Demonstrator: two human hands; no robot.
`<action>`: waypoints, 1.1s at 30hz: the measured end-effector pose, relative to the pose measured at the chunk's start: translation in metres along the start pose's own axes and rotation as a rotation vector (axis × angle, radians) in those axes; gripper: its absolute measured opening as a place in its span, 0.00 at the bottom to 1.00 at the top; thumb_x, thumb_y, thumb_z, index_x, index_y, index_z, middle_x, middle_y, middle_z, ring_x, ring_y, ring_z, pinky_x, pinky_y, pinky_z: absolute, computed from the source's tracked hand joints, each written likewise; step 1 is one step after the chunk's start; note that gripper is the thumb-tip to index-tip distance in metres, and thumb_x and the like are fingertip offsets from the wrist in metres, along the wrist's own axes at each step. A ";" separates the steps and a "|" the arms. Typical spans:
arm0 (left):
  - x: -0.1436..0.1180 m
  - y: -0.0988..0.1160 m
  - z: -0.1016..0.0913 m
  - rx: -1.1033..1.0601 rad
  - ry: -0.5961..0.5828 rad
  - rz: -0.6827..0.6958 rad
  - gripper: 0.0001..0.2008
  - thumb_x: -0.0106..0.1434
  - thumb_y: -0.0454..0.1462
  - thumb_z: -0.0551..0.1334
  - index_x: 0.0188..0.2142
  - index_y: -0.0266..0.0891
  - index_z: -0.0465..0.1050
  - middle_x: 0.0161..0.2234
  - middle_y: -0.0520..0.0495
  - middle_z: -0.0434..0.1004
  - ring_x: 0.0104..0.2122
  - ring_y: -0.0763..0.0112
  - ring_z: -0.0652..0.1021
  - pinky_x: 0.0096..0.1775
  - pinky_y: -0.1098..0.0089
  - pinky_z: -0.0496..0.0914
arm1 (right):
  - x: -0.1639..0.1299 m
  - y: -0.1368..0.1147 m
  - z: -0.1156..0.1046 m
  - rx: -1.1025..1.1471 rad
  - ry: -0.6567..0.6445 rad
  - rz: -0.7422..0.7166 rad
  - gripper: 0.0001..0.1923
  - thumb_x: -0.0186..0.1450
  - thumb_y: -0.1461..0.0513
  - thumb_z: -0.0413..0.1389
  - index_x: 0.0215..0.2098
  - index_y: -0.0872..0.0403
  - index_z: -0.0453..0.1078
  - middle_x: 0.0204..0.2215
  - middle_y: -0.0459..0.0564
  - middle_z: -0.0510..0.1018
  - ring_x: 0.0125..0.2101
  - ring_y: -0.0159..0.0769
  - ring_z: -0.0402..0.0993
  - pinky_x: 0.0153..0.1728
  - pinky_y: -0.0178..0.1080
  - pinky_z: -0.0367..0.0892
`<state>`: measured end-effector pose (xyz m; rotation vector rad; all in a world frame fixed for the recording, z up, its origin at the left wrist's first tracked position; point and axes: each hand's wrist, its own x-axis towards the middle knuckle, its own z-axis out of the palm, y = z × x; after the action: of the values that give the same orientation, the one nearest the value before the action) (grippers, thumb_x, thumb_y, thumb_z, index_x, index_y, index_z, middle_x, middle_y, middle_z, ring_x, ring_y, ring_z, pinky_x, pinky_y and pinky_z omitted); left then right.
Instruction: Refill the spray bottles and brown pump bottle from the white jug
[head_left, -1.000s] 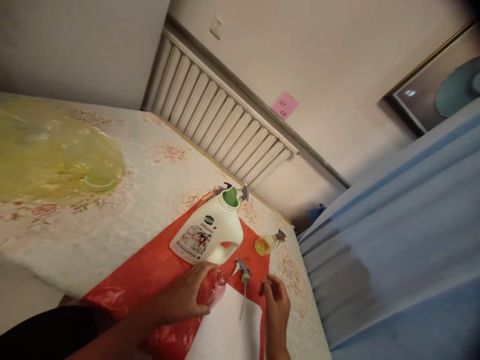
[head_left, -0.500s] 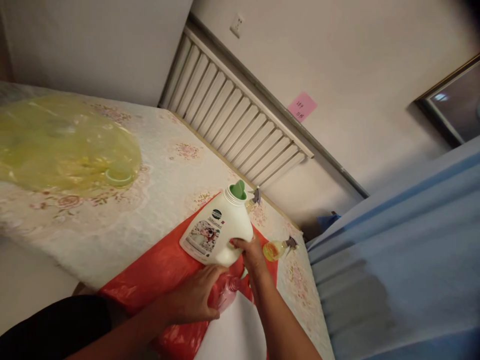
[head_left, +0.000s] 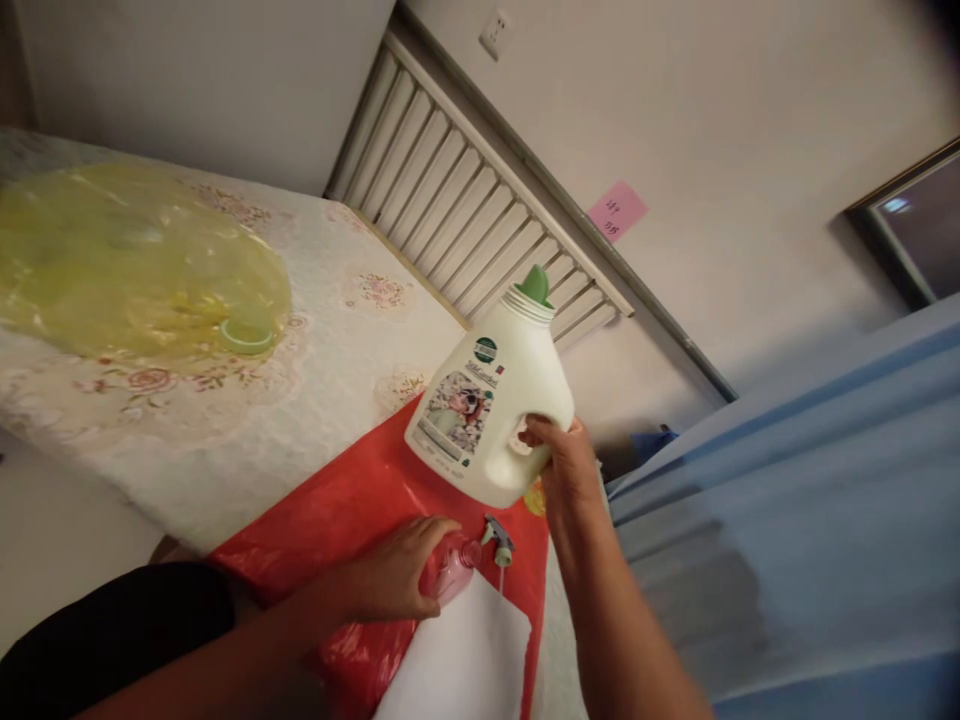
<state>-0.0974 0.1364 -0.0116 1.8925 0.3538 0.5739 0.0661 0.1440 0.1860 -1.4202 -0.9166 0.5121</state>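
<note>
Up in my right hand (head_left: 566, 465) I have the white jug (head_left: 491, 405), fingers hooked through its handle, so it hangs clear above the red sheet (head_left: 352, 505). It tilts a little, its label facing me and its green spout (head_left: 535, 284) uppermost, with no cap on it. Lower and to the left, my left hand (head_left: 397, 570) wraps around a small pink bottle (head_left: 454, 572) that lies on the red sheet, its open neck pointing toward my right wrist. Just beyond that neck, between my two hands, a grey spray head (head_left: 498, 538) lies loose on the sheet, its thin tube running toward me onto a sheet of white paper (head_left: 461, 660) just below my left hand. Partly hidden behind my right hand is something yellow (head_left: 535, 497); I cannot tell what it is. Far off to the left of both hands, a yellow plastic bag (head_left: 135, 265) is spread over the flowered cloth (head_left: 247, 430), with a green cap (head_left: 246, 333) resting at its near edge.
</note>
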 end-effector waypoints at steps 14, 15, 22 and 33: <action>0.013 0.007 -0.008 0.004 0.105 -0.036 0.38 0.49 0.36 0.64 0.61 0.45 0.60 0.62 0.43 0.66 0.62 0.55 0.66 0.62 0.57 0.62 | -0.076 -0.050 -0.144 -0.708 0.033 0.110 0.12 0.47 0.58 0.66 0.24 0.55 0.70 0.11 0.40 0.69 0.14 0.28 0.61 0.18 0.31 0.55; 0.014 0.005 -0.007 0.003 0.108 -0.031 0.38 0.49 0.36 0.65 0.61 0.45 0.59 0.63 0.43 0.66 0.62 0.55 0.66 0.62 0.57 0.62 | -0.084 -0.050 -0.149 -0.777 0.017 0.122 0.12 0.48 0.57 0.65 0.25 0.55 0.70 0.11 0.39 0.68 0.14 0.27 0.60 0.18 0.31 0.55; 0.023 -0.003 -0.005 0.038 0.158 0.015 0.36 0.52 0.41 0.66 0.60 0.45 0.60 0.62 0.42 0.66 0.61 0.54 0.67 0.62 0.56 0.62 | -0.118 -0.050 -0.169 -0.915 -0.084 0.213 0.29 0.51 0.54 0.64 0.49 0.57 0.73 0.24 0.42 0.74 0.16 0.27 0.58 0.18 0.33 0.60; 0.026 0.002 -0.007 0.065 0.070 0.022 0.36 0.52 0.38 0.65 0.61 0.44 0.59 0.63 0.40 0.65 0.62 0.53 0.66 0.61 0.53 0.61 | -0.135 -0.041 -0.183 -0.972 -0.286 0.283 0.30 0.54 0.54 0.64 0.54 0.52 0.74 0.33 0.49 0.81 0.24 0.38 0.71 0.21 0.35 0.67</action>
<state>-0.0795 0.1544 -0.0019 1.9441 0.4022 0.6514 0.1229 -0.0783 0.2114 -2.4229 -1.2844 0.5046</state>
